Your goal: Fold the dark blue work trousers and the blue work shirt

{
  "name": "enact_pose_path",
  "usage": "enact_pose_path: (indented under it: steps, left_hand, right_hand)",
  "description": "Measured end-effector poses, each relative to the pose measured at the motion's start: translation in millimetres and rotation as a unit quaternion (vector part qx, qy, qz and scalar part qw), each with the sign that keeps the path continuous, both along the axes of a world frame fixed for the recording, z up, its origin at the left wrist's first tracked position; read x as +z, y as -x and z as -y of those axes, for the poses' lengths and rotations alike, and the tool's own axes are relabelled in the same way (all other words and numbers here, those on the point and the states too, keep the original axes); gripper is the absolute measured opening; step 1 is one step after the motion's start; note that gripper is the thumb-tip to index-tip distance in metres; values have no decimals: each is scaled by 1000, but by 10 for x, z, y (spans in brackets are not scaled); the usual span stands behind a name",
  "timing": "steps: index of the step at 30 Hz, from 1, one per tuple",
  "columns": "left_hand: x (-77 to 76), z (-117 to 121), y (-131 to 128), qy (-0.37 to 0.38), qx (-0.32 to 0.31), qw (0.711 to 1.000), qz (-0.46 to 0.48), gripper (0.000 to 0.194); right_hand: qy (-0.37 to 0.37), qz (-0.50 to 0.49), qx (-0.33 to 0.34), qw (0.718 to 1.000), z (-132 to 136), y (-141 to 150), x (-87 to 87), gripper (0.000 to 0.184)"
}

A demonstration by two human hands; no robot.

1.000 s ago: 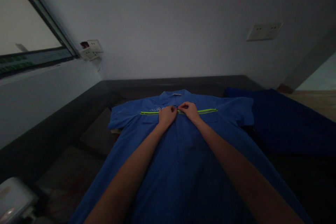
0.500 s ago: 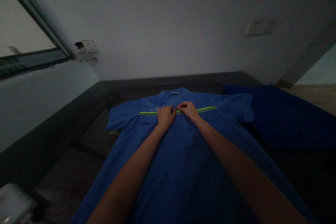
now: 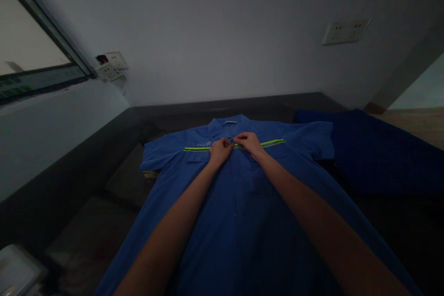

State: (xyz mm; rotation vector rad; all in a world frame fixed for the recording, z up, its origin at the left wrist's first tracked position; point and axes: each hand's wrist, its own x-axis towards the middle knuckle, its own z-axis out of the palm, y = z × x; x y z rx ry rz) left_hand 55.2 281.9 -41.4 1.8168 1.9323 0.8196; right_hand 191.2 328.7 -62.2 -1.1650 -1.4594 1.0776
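A blue short-sleeved work shirt [image 3: 243, 203] with a yellow-green reflective stripe [image 3: 272, 143] across the chest lies flat, front up, on a dark surface, collar pointing away from me. My left hand [image 3: 219, 151] and my right hand [image 3: 248, 142] meet at the middle of the chest, just below the collar. Both have their fingers curled and pinched on the shirt's front placket, where the two edges come together. The room is dim, so the fingertips and what lies between them are hard to make out.
A darker blue garment [image 3: 374, 152] lies spread to the right of the shirt. The dark surface [image 3: 104, 236] has a raised dark rim against the white walls. Wall sockets [image 3: 111, 67] sit at the left corner, another socket plate [image 3: 343, 31] at upper right. A pale object [image 3: 17, 270] is at lower left.
Both hands stay pinched at the same spot on the shirt's chest. The view has shifted slightly; nothing else has moved.
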Motion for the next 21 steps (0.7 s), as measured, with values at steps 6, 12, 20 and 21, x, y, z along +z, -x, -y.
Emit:
enact_pose_path:
  steps: [6, 12, 20, 21]
  left_hand:
    - [-59, 16, -10, -34, 3, 999, -23, 11]
    - [-132, 22, -22, -110, 29, 994, 0, 8]
    - [-186, -4, 19, -123, -4, 992, 21, 10]
    - [-187, -4, 20, -121, -4, 993, 18, 11]
  right_hand:
    - [3, 6, 7, 1000, 8, 0, 8, 9]
    - [3, 19, 28, 999, -2, -6, 32, 10]
    - [-66, 58, 16, 996, -22, -113, 96, 10]
    - [-77, 64, 10, 995, -22, -131, 95, 10]
